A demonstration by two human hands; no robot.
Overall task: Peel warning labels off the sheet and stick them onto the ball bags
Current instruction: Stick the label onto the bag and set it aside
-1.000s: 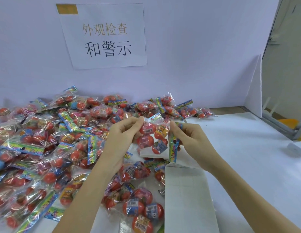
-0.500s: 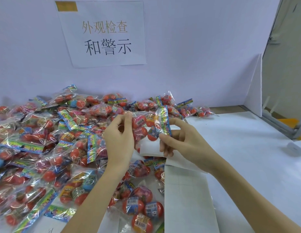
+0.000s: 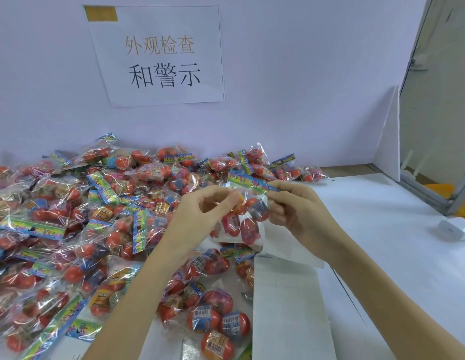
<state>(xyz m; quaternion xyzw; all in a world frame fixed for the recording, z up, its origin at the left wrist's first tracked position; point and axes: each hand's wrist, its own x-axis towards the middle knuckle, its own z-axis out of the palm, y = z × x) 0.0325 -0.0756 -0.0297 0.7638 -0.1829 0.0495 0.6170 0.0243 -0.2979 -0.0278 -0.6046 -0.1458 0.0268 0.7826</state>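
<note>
Both hands hold one clear bag of red balls above the table's middle. Its colourful header strip runs across the top between my hands. My left hand pinches the bag's left top edge with thumb and fingers. Gripping the right end of the header strip is my right hand, fingers curled round it. A white label sheet lies below the hands, its top end curled up behind the bag. No loose label is visible on either hand.
A large heap of ball bags covers the left of the white table. A paper sign hangs on the back wall. A small white box sits at the right, beside a white partition.
The held bag has been turned so its header strip now lies across the top. Both hands have risen slightly and shifted right, keeping their hold.
</note>
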